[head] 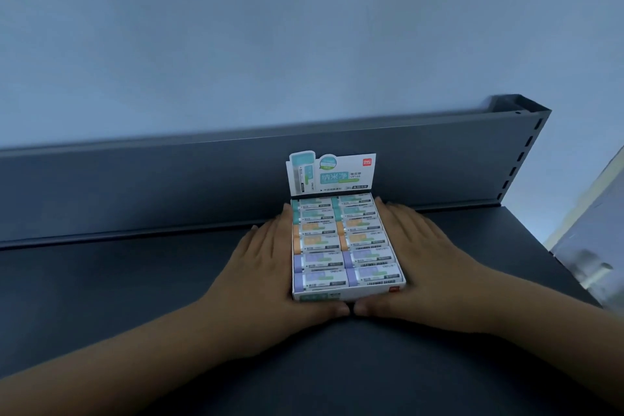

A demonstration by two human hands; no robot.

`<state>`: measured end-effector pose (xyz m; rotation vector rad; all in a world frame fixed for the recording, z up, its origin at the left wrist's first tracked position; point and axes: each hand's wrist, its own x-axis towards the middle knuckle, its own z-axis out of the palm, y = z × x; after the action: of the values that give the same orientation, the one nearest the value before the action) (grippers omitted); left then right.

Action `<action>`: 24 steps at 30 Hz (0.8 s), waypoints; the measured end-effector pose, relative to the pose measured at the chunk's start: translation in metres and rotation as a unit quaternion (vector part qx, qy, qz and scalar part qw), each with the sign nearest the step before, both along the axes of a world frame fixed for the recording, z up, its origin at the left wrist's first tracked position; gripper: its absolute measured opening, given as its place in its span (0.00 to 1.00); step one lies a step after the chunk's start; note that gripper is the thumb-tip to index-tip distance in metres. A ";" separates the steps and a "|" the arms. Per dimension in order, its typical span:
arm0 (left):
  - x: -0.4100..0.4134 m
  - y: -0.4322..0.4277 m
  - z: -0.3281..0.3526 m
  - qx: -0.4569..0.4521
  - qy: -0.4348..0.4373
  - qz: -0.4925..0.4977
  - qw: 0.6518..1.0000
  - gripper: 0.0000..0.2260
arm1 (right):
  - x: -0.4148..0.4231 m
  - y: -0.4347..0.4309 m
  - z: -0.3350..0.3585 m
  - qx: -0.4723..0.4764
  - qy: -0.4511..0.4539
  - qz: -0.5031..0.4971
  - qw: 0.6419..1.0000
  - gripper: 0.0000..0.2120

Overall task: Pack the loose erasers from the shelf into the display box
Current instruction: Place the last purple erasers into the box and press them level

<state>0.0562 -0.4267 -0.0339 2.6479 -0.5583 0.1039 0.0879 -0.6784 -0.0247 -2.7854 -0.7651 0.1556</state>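
Observation:
A white display box (347,294) stands on the dark shelf (118,280), its printed header card (332,173) upright at the back. Two columns of erasers (344,241) fill it: teal sleeves at the back, orange in the middle, purple at the front. My left hand (256,267) lies flat against the box's left side, and my right hand (425,260) flat against its right side. Both thumbs meet under the front wall. The fingers are stretched along the box, pressing it between the palms. No loose eraser shows on the shelf.
The shelf's dark back panel (169,186) rises just behind the box. A slotted upright post (526,149) ends the shelf at the right. Beyond it lies a blurred floor area (587,246). A pale blue wall (270,27) fills the upper view.

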 end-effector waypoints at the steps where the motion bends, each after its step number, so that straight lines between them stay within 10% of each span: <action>1: 0.000 0.000 0.000 0.005 0.004 0.003 1.000 0.50 | 0.000 -0.001 0.001 -0.004 0.001 0.004 1.000 0.63; 24: -0.001 -0.005 0.018 -0.114 0.018 -0.046 0.992 0.38 | -0.002 0.003 0.007 0.025 -0.002 0.010 1.000 0.58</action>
<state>0.0557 -0.4320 -0.0161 2.3938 -0.6153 0.0869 0.0861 -0.6750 -0.0182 -2.7326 -0.7882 0.1329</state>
